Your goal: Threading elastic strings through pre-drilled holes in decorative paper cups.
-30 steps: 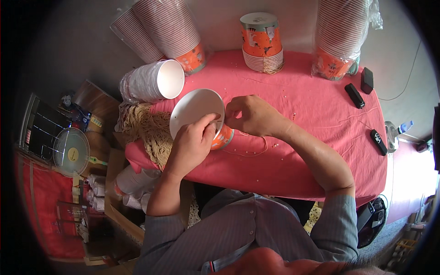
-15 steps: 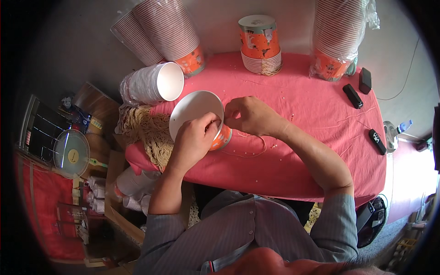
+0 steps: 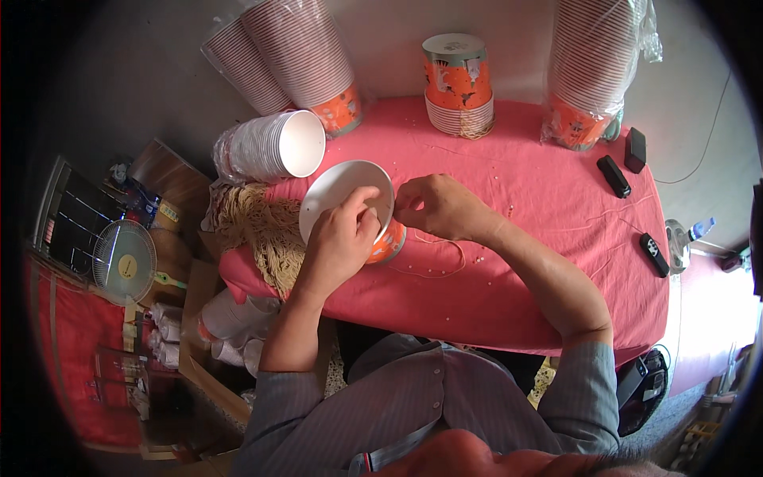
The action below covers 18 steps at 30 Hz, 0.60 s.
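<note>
A white-lined paper bucket [image 3: 338, 183] with an orange printed outside leans toward me at the table's near left, its mouth facing up. My left hand [image 3: 340, 242] reaches over its near rim, fingers bent into the mouth and the index finger raised; what these fingers hold is too small to make out. Against the outside of the right rim, my right hand [image 3: 445, 208] is closed in a pinch on a thin beige cord. The cord [image 3: 462, 256] loops down from there onto the pink cloth. Its end at the fingertips is hidden.
A bundle of beige cords [image 3: 270, 230] hangs over the table's left edge, beside a lying stack of white buckets [image 3: 302, 143]. Upside-down buckets [image 3: 458, 87] stand at the back. Tall wrapped stacks [image 3: 592, 63] flank them. Small black devices [image 3: 613, 176] lie at right.
My left fingers have drawn back slightly from the bucket's right rim, and the index finger has lifted. My right hand stays pinched beside the rim. The whole view has shifted a little.
</note>
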Available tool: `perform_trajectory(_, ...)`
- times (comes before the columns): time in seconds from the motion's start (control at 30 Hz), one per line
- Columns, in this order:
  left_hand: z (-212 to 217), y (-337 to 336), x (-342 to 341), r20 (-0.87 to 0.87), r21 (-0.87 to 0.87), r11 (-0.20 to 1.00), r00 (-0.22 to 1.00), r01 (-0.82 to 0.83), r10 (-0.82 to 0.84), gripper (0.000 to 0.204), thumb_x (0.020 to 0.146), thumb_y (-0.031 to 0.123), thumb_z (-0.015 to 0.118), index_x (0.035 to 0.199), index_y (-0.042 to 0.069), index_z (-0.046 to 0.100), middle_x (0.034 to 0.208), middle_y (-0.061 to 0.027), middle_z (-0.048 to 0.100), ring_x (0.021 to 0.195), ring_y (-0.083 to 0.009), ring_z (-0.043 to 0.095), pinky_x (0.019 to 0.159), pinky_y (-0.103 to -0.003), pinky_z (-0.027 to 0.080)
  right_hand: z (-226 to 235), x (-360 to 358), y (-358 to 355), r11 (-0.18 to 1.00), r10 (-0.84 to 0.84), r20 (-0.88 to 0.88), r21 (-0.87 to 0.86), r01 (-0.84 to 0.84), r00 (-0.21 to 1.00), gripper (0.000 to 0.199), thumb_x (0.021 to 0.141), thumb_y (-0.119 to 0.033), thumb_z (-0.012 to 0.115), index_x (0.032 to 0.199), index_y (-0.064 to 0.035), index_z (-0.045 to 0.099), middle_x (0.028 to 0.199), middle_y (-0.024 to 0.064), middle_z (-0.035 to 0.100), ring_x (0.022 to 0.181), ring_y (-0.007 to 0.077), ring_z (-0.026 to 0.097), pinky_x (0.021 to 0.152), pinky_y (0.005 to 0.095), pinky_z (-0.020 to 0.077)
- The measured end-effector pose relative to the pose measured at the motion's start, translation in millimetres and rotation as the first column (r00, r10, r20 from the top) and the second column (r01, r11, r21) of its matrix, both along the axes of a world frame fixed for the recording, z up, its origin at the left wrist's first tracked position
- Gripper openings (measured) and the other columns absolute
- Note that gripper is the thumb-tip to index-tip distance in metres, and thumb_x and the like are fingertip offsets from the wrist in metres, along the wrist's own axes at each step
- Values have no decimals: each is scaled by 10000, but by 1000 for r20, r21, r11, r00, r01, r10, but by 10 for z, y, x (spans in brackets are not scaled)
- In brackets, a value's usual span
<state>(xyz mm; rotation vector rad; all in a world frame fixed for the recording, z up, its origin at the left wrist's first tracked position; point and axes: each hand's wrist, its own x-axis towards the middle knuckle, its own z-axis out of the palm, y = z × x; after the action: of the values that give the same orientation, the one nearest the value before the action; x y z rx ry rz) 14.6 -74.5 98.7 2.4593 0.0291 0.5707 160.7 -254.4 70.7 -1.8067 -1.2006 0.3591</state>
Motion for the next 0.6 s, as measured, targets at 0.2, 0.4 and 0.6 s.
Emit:
perform_trajectory(0.2, 122, -20, -14, -240, 19, 1000, 971, -5, 9, 293, 1033, 137, 598, 1283, 7, 674, 1014, -264, 744, 985, -439, 736, 853, -506, 561, 27, -15, -14, 1000, -9, 3, -11, 9, 1000, 260, 918, -216, 771, 1046, 9, 775, 959, 191, 790, 879, 327, 764, 816, 425, 586)
perform_trajectory(0.4, 116, 39, 20, -206, 7, 995, 974, 102, -98, 265, 1029, 72, 605, 1271, -17, 668, 896, -224, 720, 804, -298, 731, 766, -403, 544, 25, -24, -5, 1000, -20, -23, -3, 20, 1000, 258, 893, -208, 743, 1057, -12, 786, 922, 223, 766, 865, 367, 758, 809, 465, 583)
perform_trajectory(0.6, 138, 42, 55, -258, 134, 984, 963, 120, -82, 221, 1008, 154, 621, 1183, 37, 689, 997, -237, 747, 959, -454, 724, 845, -534, 560, 25, -20, -10, 1000, -12, -17, 1, 12, 1000, 255, 893, -203, 729, 1051, -11, 788, 936, 218, 774, 879, 375, 759, 825, 460, 588)
